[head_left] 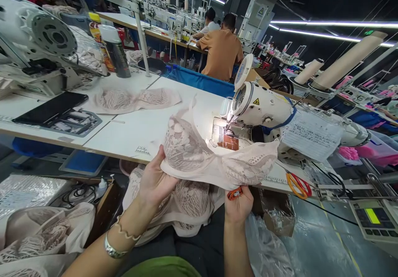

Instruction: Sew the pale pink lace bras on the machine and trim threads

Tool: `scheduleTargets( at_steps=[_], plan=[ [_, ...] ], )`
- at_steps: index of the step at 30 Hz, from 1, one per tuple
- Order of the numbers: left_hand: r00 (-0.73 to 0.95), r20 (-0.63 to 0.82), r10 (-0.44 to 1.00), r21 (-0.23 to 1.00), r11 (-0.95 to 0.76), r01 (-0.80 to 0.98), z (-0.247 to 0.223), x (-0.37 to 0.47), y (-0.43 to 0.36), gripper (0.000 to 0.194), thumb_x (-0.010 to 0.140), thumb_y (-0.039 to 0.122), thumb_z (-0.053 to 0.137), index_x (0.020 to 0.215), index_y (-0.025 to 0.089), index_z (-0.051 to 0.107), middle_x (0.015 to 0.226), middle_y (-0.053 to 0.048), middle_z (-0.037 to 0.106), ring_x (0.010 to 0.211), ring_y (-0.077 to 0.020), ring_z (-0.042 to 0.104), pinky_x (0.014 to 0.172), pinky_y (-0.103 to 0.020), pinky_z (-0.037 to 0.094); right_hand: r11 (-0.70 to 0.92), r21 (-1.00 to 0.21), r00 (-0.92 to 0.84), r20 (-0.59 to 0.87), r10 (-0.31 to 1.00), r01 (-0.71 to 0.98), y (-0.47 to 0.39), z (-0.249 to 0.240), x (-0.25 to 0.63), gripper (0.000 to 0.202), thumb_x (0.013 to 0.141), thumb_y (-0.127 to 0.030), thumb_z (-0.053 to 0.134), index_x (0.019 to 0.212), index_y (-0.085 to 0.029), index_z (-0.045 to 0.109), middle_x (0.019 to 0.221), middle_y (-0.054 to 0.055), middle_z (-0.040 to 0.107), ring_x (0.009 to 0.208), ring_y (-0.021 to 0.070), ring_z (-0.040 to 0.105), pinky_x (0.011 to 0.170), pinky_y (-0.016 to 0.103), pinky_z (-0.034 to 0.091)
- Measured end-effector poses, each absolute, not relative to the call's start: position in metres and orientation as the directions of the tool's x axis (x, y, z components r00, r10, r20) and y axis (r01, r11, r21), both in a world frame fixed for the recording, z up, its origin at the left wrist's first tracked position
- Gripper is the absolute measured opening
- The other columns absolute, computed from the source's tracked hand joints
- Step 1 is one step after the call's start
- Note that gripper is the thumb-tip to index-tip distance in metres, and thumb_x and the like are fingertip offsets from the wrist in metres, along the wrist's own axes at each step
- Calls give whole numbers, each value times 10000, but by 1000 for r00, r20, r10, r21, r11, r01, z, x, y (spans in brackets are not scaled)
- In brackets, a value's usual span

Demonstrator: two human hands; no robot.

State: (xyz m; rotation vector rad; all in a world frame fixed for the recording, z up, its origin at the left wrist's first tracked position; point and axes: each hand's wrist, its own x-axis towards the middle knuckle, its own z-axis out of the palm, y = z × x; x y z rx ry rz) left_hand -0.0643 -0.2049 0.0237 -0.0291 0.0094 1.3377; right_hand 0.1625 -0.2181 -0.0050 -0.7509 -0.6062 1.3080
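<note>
A pale pink lace bra (189,152) is held up in front of me, its two cups spread toward the sewing machine (264,107). My left hand (155,181) is closed on the lower edge of the left cup, thumb on top. Under the right cup, my right hand (239,206) pinches the band. A small orange tool (234,193), its kind mostly hidden, is tucked in the same right hand. Beyond the bra, the machine's lamp lights the needle area (228,132). More lace bras (192,204) lie across my lap below the held one.
Another bra (137,100) lies on the white table (130,134), near a black phone-like slab (52,109) and a spray can (116,53). A second machine (40,32) stands left. Orange-handled scissors (297,185) hang at the table's right edge. A co-worker (220,51) sits beyond.
</note>
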Motion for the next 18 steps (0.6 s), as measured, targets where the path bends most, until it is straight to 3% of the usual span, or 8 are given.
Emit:
scheduleTargets(
  at_steps=[5, 8, 10, 11, 12, 14, 16, 18],
  plan=[
    [250, -12, 968, 47, 250, -967, 29, -70, -208, 530, 1089, 303, 188, 1460, 161, 539, 1263, -116, 709, 1336, -236, 564, 1256, -439, 254, 107, -838, 103, 61, 993, -535, -234, -27, 174, 203, 729, -452, 811, 599, -337, 704, 665, -35, 720, 753, 196, 709, 731, 353, 624],
    [280, -5, 960, 119, 279, -953, 31, -79, -209, 528, 1085, 302, 192, 1490, 154, 496, 1304, -114, 685, 1343, -236, 554, 1257, -426, 251, -8, -984, -396, 64, 916, -179, -247, -24, 197, 163, 826, -431, 764, 721, -311, 796, 723, 10, 752, 797, 209, 730, 788, 353, 602],
    [309, 0, 951, 163, 305, -938, 32, -81, -211, 520, 1080, 306, 222, 1528, 144, 432, 1338, -119, 662, 1352, -242, 543, 1256, -424, 256, 6, -995, -729, -72, 681, 104, -256, -10, 213, 218, 936, -404, 653, 930, -279, 831, 851, 51, 773, 839, 206, 742, 799, 330, 583],
    [335, -4, 942, 179, 331, -927, 32, -80, -212, 522, 1078, 306, 240, 1542, 131, 401, 1349, -128, 654, 1355, -248, 539, 1254, -424, 263, 53, -991, -795, -69, 603, 125, -260, 0, 219, 281, 983, -413, 581, 1003, -272, 823, 851, 55, 767, 771, 185, 736, 737, 296, 574],
    [373, -10, 928, 190, 368, -910, 33, -78, -214, 526, 1075, 302, 258, 1551, 111, 378, 1354, -143, 649, 1354, -256, 539, 1251, -427, 271, 111, -991, -792, 4, 610, 80, -262, 10, 222, 336, 1013, -436, 522, 1035, -272, 815, 788, 44, 743, 669, 156, 702, 660, 260, 548],
    [468, -26, 883, 195, 463, -864, 34, -70, -218, 537, 1069, 287, 283, 1550, 62, 357, 1348, -184, 646, 1345, -278, 548, 1241, -441, 295, 284, -958, -614, 199, 764, 43, -264, 29, 219, 394, 980, -553, 536, 1078, -271, 793, 728, 24, 668, 585, 132, 608, 572, 232, 477],
    [547, -34, 836, 186, 543, -819, 35, -62, -221, 546, 1064, 294, 309, 1535, 24, 366, 1330, -219, 652, 1324, -300, 570, 1224, -454, 330, 431, -876, -411, 318, 854, 217, -261, 44, 207, 480, 861, -647, 653, 1091, -239, 762, 838, 46, 627, 686, 158, 581, 593, 248, 453],
    [591, -43, 805, 195, 587, -786, 34, -55, -223, 551, 1058, 315, 337, 1502, -3, 405, 1290, -242, 672, 1277, -317, 612, 1193, -459, 383, 533, -770, -456, 357, 816, 351, -257, 52, 192, 376, 891, -569, 670, 895, -197, 727, 888, 73, 611, 756, 182, 572, 626, 267, 443]
  ],
)
